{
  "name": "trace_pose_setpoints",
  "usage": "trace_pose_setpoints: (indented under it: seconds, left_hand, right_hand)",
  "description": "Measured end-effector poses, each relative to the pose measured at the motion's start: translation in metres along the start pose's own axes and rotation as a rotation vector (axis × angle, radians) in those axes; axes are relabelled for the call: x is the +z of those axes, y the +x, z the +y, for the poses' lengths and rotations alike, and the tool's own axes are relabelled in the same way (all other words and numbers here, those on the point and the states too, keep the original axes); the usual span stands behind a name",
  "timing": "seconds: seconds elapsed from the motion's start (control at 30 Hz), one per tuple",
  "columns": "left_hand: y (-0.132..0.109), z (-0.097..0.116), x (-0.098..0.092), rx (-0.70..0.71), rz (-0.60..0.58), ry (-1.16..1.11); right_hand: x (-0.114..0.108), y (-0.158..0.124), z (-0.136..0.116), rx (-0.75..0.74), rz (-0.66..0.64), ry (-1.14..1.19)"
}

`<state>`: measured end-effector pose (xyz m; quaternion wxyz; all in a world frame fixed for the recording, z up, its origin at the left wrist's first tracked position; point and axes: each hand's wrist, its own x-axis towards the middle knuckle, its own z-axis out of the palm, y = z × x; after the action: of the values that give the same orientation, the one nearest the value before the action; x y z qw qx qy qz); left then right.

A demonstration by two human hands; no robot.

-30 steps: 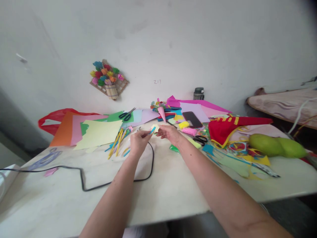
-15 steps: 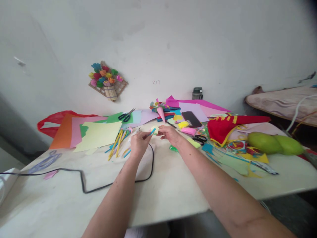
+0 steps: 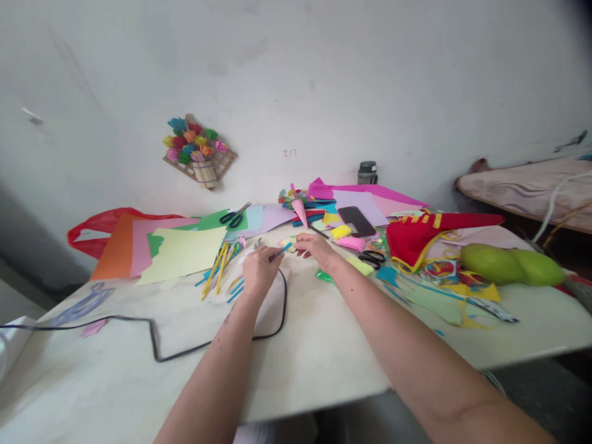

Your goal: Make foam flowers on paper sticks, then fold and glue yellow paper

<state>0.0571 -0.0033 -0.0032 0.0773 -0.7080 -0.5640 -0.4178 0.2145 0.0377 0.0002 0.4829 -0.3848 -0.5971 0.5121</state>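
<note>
Within left hand [image 3: 259,267], partly hidden strip [image 3: 283,248]

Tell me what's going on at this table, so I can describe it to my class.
A person sits or stands at a table strewn with craft things. The left hand holds a narrow blue piece. The right hand is beside a small pale-yellow piece; its exact grip is too small to tell. A pale-yellow sheet lies to the left, a phone to the right.
</note>
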Motion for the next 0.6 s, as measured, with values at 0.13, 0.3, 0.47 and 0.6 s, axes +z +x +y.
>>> trace_pose_setpoints:
  seconds: [0.13, 0.3, 0.47, 0.6]
  left_hand:
    - [-0.0008, 0.0002, -0.0005, -0.014, -0.02, 0.018]
    - [-0.0013, 0.0011, -0.0009, -0.018, -0.026, 0.024]
    - [-0.0021, 0.0012, -0.0004, -0.016, -0.042, 0.012]
    - [-0.0026, 0.0014, -0.0001, -0.024, -0.061, 0.006]
  right_hand:
    - [-0.0006, 0.0006, 0.0007, -0.014, 0.005, -0.051]
    - [-0.0009, 0.0013, 0.0019, -0.023, 0.03, -0.078]
    - [-0.0016, 0.0017, 0.0022, -0.039, 0.048, -0.074]
    - [-0.0012, 0.0018, 0.0019, -0.044, 0.056, -0.085]
